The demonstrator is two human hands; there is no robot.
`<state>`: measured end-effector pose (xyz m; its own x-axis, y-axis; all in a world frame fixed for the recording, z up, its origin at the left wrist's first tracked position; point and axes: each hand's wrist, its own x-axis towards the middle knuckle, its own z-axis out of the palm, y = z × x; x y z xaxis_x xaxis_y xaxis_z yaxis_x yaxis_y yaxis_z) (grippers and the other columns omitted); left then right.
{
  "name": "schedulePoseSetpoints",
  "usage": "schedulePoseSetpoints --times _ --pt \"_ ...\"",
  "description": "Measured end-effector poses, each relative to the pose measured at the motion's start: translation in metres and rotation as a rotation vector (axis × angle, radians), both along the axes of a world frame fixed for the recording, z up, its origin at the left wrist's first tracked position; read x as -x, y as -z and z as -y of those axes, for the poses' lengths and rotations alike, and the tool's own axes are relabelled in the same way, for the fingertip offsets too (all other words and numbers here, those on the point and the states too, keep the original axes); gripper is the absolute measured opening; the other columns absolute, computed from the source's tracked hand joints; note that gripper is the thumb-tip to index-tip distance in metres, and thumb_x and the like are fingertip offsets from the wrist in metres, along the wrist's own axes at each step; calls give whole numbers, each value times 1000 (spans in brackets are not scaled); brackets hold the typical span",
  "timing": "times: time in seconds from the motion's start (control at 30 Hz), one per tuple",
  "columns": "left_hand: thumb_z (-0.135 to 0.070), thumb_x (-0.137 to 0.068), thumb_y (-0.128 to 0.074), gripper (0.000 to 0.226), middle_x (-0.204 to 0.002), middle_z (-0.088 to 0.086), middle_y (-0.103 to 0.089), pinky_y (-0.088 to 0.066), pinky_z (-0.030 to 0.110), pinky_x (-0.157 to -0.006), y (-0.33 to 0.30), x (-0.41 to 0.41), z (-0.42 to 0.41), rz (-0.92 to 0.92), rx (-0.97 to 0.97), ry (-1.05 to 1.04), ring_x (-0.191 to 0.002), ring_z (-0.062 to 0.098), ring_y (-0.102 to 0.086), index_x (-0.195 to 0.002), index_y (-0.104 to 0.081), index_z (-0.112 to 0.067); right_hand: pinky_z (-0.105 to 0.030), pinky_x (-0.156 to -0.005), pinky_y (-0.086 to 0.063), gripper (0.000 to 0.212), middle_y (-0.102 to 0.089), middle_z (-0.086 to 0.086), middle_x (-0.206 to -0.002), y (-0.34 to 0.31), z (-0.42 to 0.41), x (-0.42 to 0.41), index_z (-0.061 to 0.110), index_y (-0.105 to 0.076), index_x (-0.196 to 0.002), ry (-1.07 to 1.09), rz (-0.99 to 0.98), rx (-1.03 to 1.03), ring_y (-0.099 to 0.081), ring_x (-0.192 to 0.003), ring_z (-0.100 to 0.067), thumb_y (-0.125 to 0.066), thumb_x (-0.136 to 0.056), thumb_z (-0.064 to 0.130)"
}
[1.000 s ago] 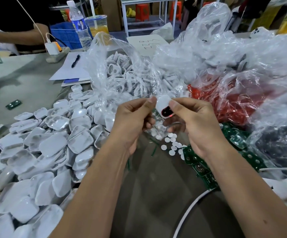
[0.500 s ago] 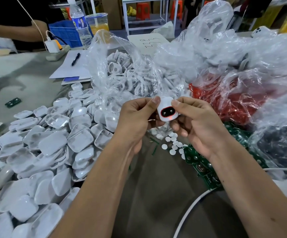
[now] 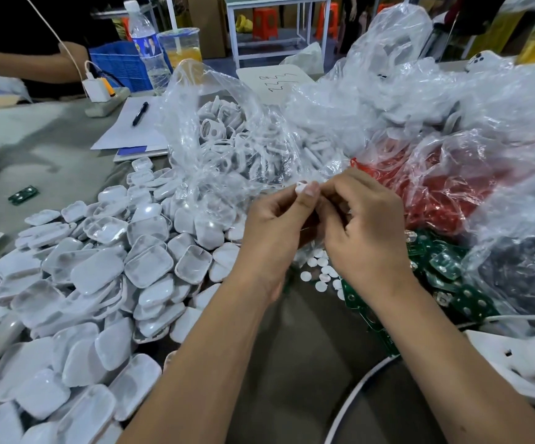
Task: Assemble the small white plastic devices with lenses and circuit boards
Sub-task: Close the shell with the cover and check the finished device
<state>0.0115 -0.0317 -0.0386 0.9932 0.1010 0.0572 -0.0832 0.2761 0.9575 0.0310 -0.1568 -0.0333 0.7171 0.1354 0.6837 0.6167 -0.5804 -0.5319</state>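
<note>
- The left hand (image 3: 275, 219) and the right hand (image 3: 365, 225) meet fingertip to fingertip above the grey counter (image 3: 35, 145); both sets of fingers are curled in and pinch a small white plastic device (image 3: 301, 187), of which only a rounded corner shows above the left thumb; the rest is hidden by the fingers
- Just behind the hands stands a clear crinkled plastic bag (image 3: 214, 129), open at the top, filled with white ring-shaped plastic frames (image 3: 227, 145)
- To the right lies a clear bag holding red plastic parts (image 3: 436, 187); nearer the right edge another clear bag holds dark parts (image 3: 522, 277), too blurred to tell further; more clear bags with white pieces are heaped behind (image 3: 420, 91)
- A loose pile of white rounded-square plastic shells (image 3: 99, 283) spreads over the left of the counter, many lying hollow side up, in no container
- Below the hands lie small white round discs (image 3: 319, 274), scattered on the counter; beside them, under the right wrist, a heap of green circuit boards (image 3: 452, 283); one more green board (image 3: 22, 194) lies alone at the far left
- At the back: a clear water bottle (image 3: 149, 49), a clear plastic cup with orange liquid (image 3: 181, 46), a blue plastic crate (image 3: 118, 65), a black pen (image 3: 140, 113) on white paper
</note>
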Motion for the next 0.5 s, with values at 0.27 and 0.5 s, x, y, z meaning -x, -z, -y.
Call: schedulePoseSetpoints --times 0.27,0.5 --pt "-25 -106 -55 38 -98 30 -74 -61 42 -87 -3 -3 -11 -68 70 -90 -93 39 -73 -95 -73 6 -21 -75 -51 16 -68 0 -91 -2 -1 -1 9 -80 -106 -140 -94 -14 -62 -80 -11 -79 -90 10" --pt "-32 -107 -52 41 -95 25 -74 -61 33 -70 -9 -2 -14 -170 142 -88 -82 32 -75 -114 -60 8 -21 -78 -53 33 -67 3 -89 2 -1 -1 8 -79 -115 -167 -1 49 -61 -80 -9 -86 -83 7"
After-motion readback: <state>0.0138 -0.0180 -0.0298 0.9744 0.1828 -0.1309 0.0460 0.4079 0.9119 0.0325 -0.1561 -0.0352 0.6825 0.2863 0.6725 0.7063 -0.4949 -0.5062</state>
